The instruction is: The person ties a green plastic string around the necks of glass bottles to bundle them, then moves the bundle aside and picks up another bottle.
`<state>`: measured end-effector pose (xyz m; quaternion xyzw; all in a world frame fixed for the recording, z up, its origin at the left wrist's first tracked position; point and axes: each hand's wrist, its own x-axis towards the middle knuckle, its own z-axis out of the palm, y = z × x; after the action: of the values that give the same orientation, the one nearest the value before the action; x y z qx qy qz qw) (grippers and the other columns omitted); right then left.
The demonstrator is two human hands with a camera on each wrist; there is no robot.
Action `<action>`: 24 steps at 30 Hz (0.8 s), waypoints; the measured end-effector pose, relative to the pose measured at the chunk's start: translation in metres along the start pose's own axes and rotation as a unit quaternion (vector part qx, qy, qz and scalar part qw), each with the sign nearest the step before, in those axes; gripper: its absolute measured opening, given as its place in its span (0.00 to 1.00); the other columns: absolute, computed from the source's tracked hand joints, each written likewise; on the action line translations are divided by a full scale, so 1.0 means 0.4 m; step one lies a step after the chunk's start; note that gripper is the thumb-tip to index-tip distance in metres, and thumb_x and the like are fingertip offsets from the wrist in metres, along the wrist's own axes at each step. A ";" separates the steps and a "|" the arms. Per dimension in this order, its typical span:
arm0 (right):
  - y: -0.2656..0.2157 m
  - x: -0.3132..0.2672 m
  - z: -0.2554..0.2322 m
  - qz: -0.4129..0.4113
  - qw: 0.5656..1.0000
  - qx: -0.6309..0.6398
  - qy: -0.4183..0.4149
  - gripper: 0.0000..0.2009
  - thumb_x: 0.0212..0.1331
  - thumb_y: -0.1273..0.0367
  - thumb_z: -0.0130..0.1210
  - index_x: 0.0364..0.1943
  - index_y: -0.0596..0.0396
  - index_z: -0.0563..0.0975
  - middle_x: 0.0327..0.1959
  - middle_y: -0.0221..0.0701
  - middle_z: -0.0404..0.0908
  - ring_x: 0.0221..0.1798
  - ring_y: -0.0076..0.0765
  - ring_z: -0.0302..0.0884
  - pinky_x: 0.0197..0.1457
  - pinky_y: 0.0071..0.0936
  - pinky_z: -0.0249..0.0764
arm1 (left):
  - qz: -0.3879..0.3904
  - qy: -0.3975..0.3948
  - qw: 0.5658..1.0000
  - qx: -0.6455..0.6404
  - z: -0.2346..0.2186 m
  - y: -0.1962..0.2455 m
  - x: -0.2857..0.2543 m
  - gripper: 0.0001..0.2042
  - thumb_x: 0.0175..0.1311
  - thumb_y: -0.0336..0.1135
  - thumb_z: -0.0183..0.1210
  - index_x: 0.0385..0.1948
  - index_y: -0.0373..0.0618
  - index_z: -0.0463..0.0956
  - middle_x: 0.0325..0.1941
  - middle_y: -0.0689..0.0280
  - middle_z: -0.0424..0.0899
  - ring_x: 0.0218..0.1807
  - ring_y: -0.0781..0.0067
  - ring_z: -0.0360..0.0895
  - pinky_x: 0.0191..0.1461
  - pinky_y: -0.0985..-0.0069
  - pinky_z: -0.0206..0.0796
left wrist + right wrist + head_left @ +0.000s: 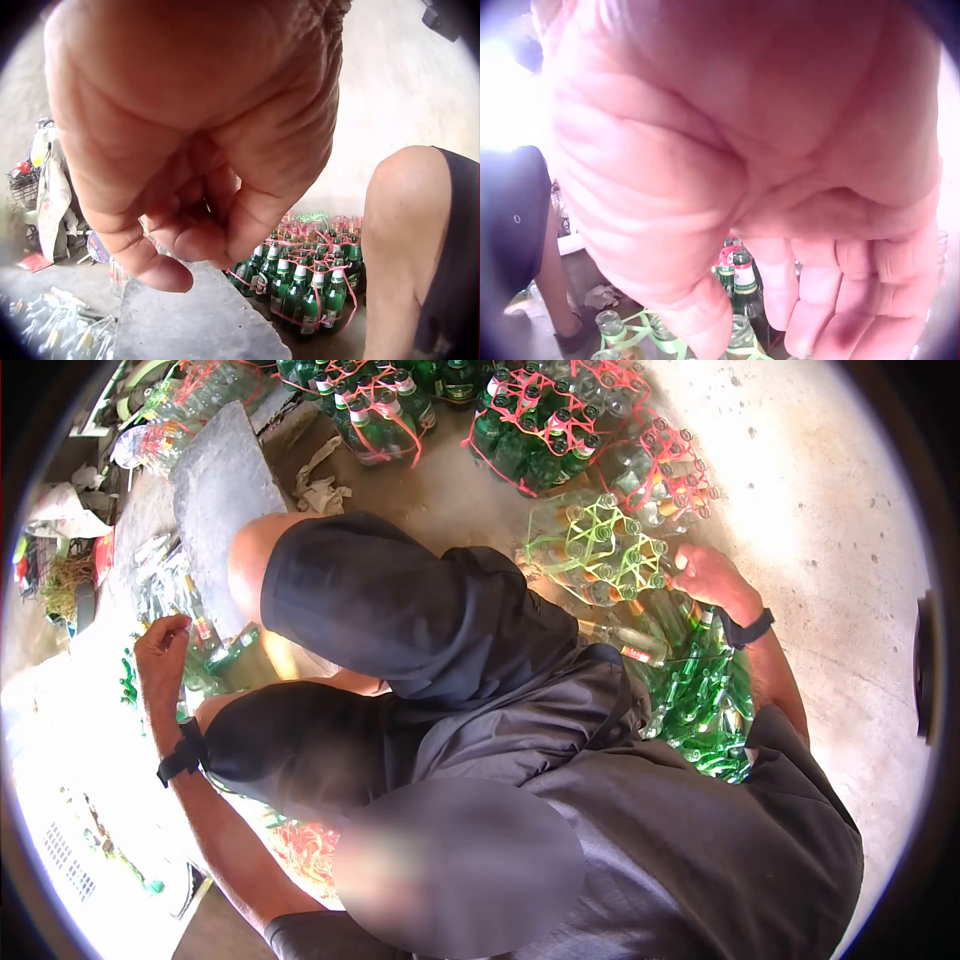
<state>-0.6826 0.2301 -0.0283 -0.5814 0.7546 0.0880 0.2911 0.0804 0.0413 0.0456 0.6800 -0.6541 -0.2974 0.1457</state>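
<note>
Beside the near knee, my left hand (163, 660) is raised over loose bottles, its fingers loosely curled; nothing shows in them in the left wrist view (202, 142). My right hand (715, 580) is at the edge of a bundle of clear bottles (560, 525) tied with light green strapping. In the right wrist view that hand (742, 180) has its fingers extended and its thumb beside a bottle neck (742, 330); whether it touches the glass I cannot tell. Loose green bottles (700, 705) lie in a heap below the right wrist.
Bundles of green bottles (385, 425) in red strapping stand at the top, with another red-strapped bundle (665, 475) beside the green-strapped one. A grey slab (225, 500) is beyond the far knee. Red strapping (305, 855) lies near the left forearm.
</note>
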 end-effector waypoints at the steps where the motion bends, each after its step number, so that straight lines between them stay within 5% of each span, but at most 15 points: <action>1: -0.009 -0.021 -0.025 -0.008 0.999 -0.039 -0.023 0.14 0.53 0.69 0.69 0.40 0.62 0.79 0.29 0.43 0.83 0.33 0.45 0.83 0.38 0.41 0.76 | 0.002 -0.001 1.000 -0.001 0.001 0.000 0.003 0.10 0.67 0.23 0.58 0.46 0.36 0.85 0.37 0.71 0.84 0.37 0.85 0.74 0.43 0.83 0.66; 8: -0.090 -0.030 -0.175 0.017 0.998 -0.033 -0.052 0.13 0.54 0.69 0.68 0.42 0.60 0.80 0.31 0.45 0.84 0.35 0.49 0.84 0.42 0.43 0.78 | 0.009 -0.013 1.000 -0.010 0.009 0.001 0.027 0.09 0.67 0.23 0.58 0.45 0.36 0.85 0.36 0.72 0.84 0.36 0.87 0.73 0.41 0.84 0.64; 10: -0.086 0.016 -0.197 -0.040 0.998 -0.046 -0.032 0.14 0.54 0.68 0.67 0.43 0.59 0.80 0.32 0.45 0.84 0.36 0.51 0.84 0.43 0.44 0.78 | 0.011 -0.020 1.000 -0.015 0.010 0.016 0.023 0.09 0.67 0.23 0.58 0.45 0.36 0.85 0.35 0.72 0.83 0.35 0.87 0.73 0.41 0.84 0.63; 12: -0.072 0.089 -0.188 -0.139 0.986 -0.096 -0.001 0.17 0.54 0.65 0.67 0.45 0.59 0.80 0.34 0.45 0.85 0.39 0.53 0.85 0.43 0.44 0.78 | 0.002 -0.019 1.000 -0.013 0.013 0.037 0.013 0.09 0.67 0.23 0.58 0.45 0.37 0.85 0.34 0.73 0.82 0.35 0.88 0.72 0.40 0.84 0.63; 15: -0.097 0.173 -0.140 -0.121 0.985 -0.119 -0.024 0.23 0.53 0.59 0.70 0.47 0.59 0.79 0.43 0.48 0.84 0.49 0.58 0.82 0.52 0.49 0.76 | -0.001 -0.024 1.000 0.007 0.003 0.041 -0.004 0.10 0.67 0.23 0.58 0.45 0.36 0.85 0.34 0.73 0.82 0.36 0.88 0.73 0.41 0.84 0.63; 20: -0.061 0.274 -0.011 -0.117 0.983 -0.133 -0.046 0.24 0.52 0.57 0.72 0.46 0.57 0.77 0.44 0.45 0.83 0.53 0.57 0.81 0.53 0.50 0.77 | -0.009 -0.019 1.000 -0.019 -0.006 0.009 -0.016 0.10 0.67 0.22 0.58 0.45 0.36 0.85 0.34 0.73 0.82 0.36 0.87 0.73 0.42 0.84 0.65; 22: -0.050 0.292 0.027 -0.095 0.978 -0.167 -0.076 0.30 0.51 0.58 0.70 0.58 0.57 0.76 0.46 0.46 0.84 0.53 0.57 0.82 0.54 0.49 0.76 | -0.013 -0.021 0.999 -0.022 -0.008 0.001 -0.021 0.09 0.67 0.22 0.58 0.45 0.36 0.85 0.35 0.73 0.82 0.36 0.87 0.73 0.42 0.84 0.65; 24: -0.045 0.289 0.068 -0.107 0.980 -0.156 -0.062 0.30 0.52 0.59 0.70 0.58 0.59 0.75 0.45 0.48 0.84 0.52 0.58 0.83 0.53 0.51 0.77 | -0.015 -0.017 0.999 -0.026 -0.005 -0.001 -0.022 0.09 0.67 0.22 0.57 0.45 0.36 0.85 0.35 0.73 0.82 0.37 0.87 0.73 0.42 0.84 0.65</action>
<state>-0.6746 0.1420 -0.1093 -0.6904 0.6458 0.2087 0.2506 0.0823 0.0494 0.0489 0.6803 -0.6386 -0.3281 0.1475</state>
